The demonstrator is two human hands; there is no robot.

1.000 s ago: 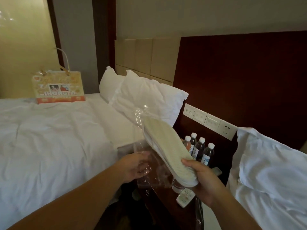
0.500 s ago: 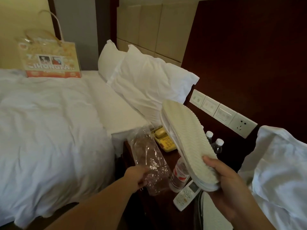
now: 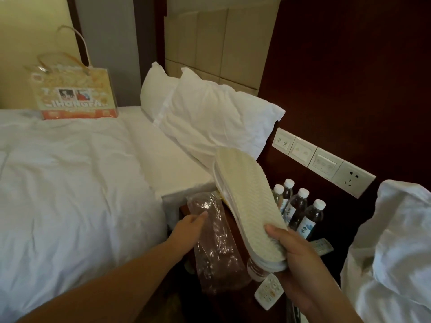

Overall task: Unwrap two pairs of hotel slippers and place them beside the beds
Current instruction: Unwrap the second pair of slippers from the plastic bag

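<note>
Clearly the right hand pinches the stacked slippers by the heel end, soles up, above the nightstand, while the left hand rests loosely spread on the empty plastic wrapper. With so small a hold, the pair could slide apart and fall among the water bottles. The slick wrapper may also slip off the edge.

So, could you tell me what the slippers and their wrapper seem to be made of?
The slippers: pale cream sole, matte, with a fine ribbed tread, probably thin foam or rubber; white edges suggest soft fabric. The wrapper: clear thin plastic film, crinkled, with glossy highlights.
</note>
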